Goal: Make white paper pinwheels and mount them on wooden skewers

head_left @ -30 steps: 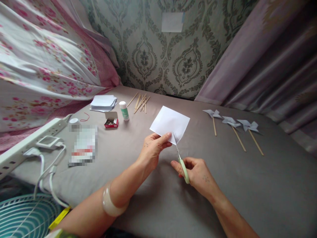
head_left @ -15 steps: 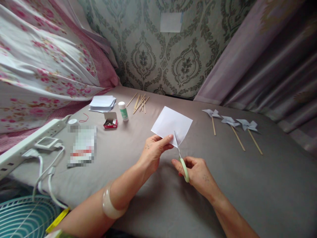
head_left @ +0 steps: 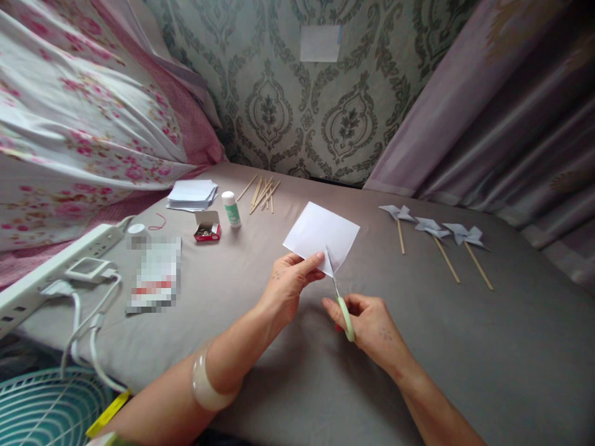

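Observation:
A white square sheet of paper (head_left: 320,230) is pinched at its lower left edge by my left hand (head_left: 294,279), thumb on top. My right hand (head_left: 369,323) is closed around the pale green handle of the scissors (head_left: 344,313). The blades lie across the paper's near corner, pointing away from me, just right of my left thumb. How far the cut runs into the paper is hard to make out. To the right lie three paper pinwheels (head_left: 465,234) on wooden sticks.
Behind my hands are a glue stick (head_left: 230,210), loose wooden sticks (head_left: 264,195), a small red box of metal bits (head_left: 207,230) and a paper stack (head_left: 191,194). On the left are a blurred packet (head_left: 155,272), a power strip (head_left: 56,272) with cables and a fan grille (head_left: 51,409).
The paper's far edge has dipped very slightly towards me. Both hands and the scissors stay almost where they were.

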A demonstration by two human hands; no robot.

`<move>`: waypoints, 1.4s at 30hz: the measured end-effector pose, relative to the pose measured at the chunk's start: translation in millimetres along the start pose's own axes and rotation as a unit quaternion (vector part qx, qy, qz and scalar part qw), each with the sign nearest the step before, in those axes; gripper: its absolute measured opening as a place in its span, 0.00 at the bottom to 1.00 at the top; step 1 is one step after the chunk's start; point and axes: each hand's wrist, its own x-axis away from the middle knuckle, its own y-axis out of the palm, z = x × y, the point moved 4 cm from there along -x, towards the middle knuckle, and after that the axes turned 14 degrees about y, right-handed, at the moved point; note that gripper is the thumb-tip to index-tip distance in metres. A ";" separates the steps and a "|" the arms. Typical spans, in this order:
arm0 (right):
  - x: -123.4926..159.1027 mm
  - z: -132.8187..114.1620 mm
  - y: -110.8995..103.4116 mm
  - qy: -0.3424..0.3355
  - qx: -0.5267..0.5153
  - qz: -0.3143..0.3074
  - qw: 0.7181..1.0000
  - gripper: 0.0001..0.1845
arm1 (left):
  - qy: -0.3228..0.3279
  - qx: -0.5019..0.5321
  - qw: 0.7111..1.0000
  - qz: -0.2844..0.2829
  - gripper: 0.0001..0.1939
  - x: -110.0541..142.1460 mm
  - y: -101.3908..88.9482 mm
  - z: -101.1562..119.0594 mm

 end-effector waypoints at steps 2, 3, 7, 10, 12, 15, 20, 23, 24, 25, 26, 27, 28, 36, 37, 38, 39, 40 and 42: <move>1.1 -0.7 0.0 0.004 0.000 -0.002 1.000 0.27 | 0.000 0.000 1.000 0.001 0.15 0.0 0.0 0.2; 2.1 -1.5 0.2 0.005 0.000 -0.009 1.000 0.26 | 0.000 -0.002 1.000 0.002 0.15 -0.4 -0.4 0.2; 6.6 -7.6 -1.1 -0.012 0.010 -0.045 0.999 0.23 | 0.010 -0.008 1.000 0.022 0.14 -5.4 -4.8 -0.5; 5.4 -9.8 -9.6 -0.024 -0.039 -0.022 0.999 0.23 | 0.015 -0.005 0.998 0.058 0.11 -10.9 -9.4 0.5; 1.3 -7.6 -17.8 -0.020 -0.104 0.009 0.994 0.24 | 0.021 -0.003 0.997 0.074 0.11 -13.3 -10.8 3.1; -5.5 -2.8 -30.2 -0.008 -0.203 0.055 0.978 0.26 | 0.018 -0.017 0.999 0.040 0.12 -13.4 -8.0 7.1; -10.6 -4.4 -44.7 -0.021 -0.312 0.060 0.948 0.24 | -0.051 -0.078 0.991 -0.094 0.17 -5.8 0.2 4.1; -11.3 -5.8 -50.3 -0.028 -0.320 0.067 0.945 0.22 | -0.071 -0.111 0.982 -0.138 0.16 -2.7 2.3 2.3; -11.4 -6.2 -51.2 -0.033 -0.311 0.066 0.947 0.22 | -0.074 -0.117 0.980 -0.144 0.15 -2.5 2.6 2.2; -11.5 -6.5 -51.4 -0.038 -0.297 0.063 0.952 0.22 | -0.073 -0.118 0.980 -0.144 0.15 -2.7 2.5 2.5; -11.5 -6.7 -50.6 -0.040 -0.279 0.057 0.958 0.23 | -0.069 -0.116 0.981 -0.139 0.14 -3.3 2.0 3.1; -11.5 -6.6 -49.4 -0.041 -0.264 0.050 0.962 0.23 | -0.063 -0.112 0.983 -0.131 0.14 -4.2 1.3 3.8; -11.5 -6.1 -47.6 -0.039 -0.253 0.043 0.966 0.23 | -0.056 -0.107 0.985 -0.119 0.13 -5.3 0.2 4.4; -12.9 1.6 -32.0 -0.081 -0.293 0.074 0.950 0.21 | -0.050 0.006 0.997 -0.062 0.17 -2.4 2.6 -3.5; -12.8 2.0 -31.2 -0.089 -0.306 0.082 0.944 0.21 | -0.062 0.011 0.996 -0.068 0.17 0.5 4.5 -6.8; -12.4 2.0 -30.6 -0.094 -0.316 0.089 0.940 0.20 | -0.073 0.012 0.994 -0.075 0.17 3.7 6.4 -10.2; -11.8 1.6 -29.9 -0.097 -0.321 0.094 0.937 0.20 | -0.084 0.010 0.993 -0.085 0.17 6.9 8.2 -13.7; -11.0 0.7 -29.3 -0.099 -0.320 0.099 0.937 0.19 | -0.092 0.007 0.991 -0.094 0.17 9.8 9.6 -17.1; -8.6 -1.9 -28.1 -0.101 -0.313 0.108 0.938 0.18 | -0.101 0.000 0.990 -0.102 0.16 14.2 10.8 -22.8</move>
